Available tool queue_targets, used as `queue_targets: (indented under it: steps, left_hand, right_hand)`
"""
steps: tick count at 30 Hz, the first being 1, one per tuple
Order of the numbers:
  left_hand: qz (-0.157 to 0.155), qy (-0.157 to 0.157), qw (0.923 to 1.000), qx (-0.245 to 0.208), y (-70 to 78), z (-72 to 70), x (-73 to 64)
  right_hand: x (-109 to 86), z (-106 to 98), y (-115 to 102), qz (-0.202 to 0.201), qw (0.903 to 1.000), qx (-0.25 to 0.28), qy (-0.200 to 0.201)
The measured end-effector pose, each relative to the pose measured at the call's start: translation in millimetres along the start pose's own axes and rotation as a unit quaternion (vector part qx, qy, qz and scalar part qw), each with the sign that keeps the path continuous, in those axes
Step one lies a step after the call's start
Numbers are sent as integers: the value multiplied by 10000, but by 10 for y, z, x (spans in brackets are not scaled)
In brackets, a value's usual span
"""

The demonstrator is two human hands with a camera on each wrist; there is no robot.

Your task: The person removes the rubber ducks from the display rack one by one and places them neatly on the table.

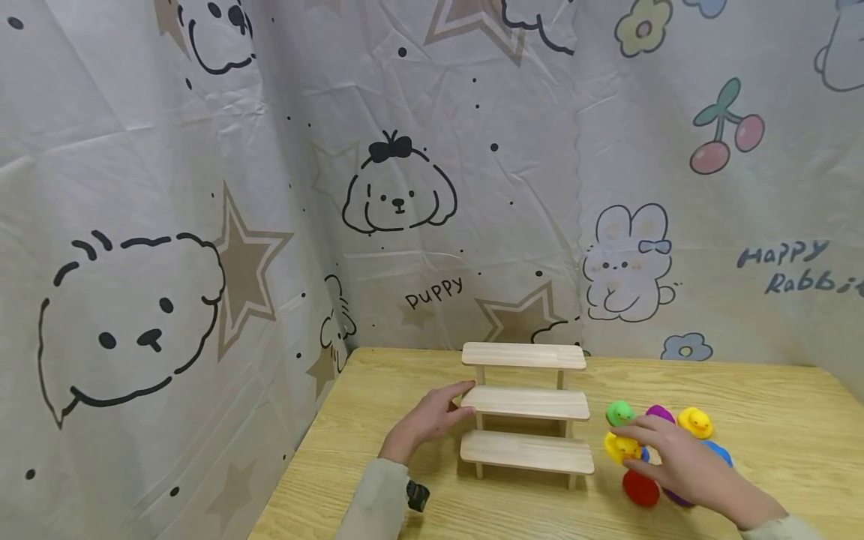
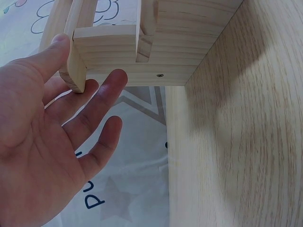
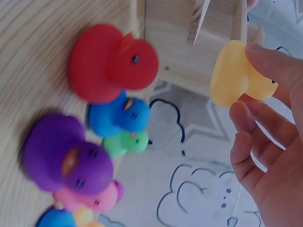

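A three-tier wooden display stand (image 1: 526, 403) stands on the table. My left hand (image 1: 432, 416) is at its left side, thumb and index finger gripping the end of the middle board (image 2: 73, 71), the other fingers spread loosely. Between the thumb and fingers of my right hand (image 1: 691, 461) is a yellow rubber duck (image 3: 229, 75), held up off the table to the right of the stand. Below and around that hand sit a red duck (image 3: 97, 64), a purple duck (image 3: 57, 153), a blue duck (image 3: 104, 118) and a green duck (image 1: 619, 413).
Another yellow duck (image 1: 695, 422) sits behind my right hand, and a pink duck (image 3: 85, 197) lies beyond the purple one. The wooden table (image 1: 796, 450) meets a printed cloth (image 1: 472, 247) at its back and left edges. A dark band (image 1: 417, 495) is at my left wrist.
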State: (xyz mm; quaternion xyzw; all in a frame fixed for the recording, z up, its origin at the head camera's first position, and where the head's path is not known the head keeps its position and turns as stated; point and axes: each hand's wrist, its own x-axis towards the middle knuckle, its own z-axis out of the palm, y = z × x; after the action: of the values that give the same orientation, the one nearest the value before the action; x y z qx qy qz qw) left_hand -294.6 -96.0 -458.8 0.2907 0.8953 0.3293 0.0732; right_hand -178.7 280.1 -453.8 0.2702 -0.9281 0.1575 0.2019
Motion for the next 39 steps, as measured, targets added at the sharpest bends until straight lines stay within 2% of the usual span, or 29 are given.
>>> queue_targets:
  steps: [4, 8, 11, 18, 25, 31, 39]
  left_hand:
    - [-32, -1, 10000, 2, 11, -3, -3]
    - [42, 12, 10000, 44, 20, -6, -13]
    - [156, 21, 9998, 111, 15, -4, -18]
    - [13, 1, 10000, 46, 17, 5, -14]
    - [-70, 2, 10000, 57, 16, 4, -5]
    - [-65, 24, 10000, 43, 16, 8, -1]
    - [-36, 29, 10000, 44, 1, 17, -2]
  right_hand:
    - [-63, -46, 88, 258, 9996, -93, -6]
    - [-114, -108, 154, 812, 9960, 64, -373]
    - [-156, -129, 210, 1061, 9930, 220, -466]
    - [-263, -161, 333, 1035, 9941, 115, -304]
    - [-385, -203, 443, 1313, 9900, 68, -508]
    - [-486, -209, 519, 1261, 9915, -94, -322]
    - [-591, -223, 591, 1567, 9851, -289, -643]
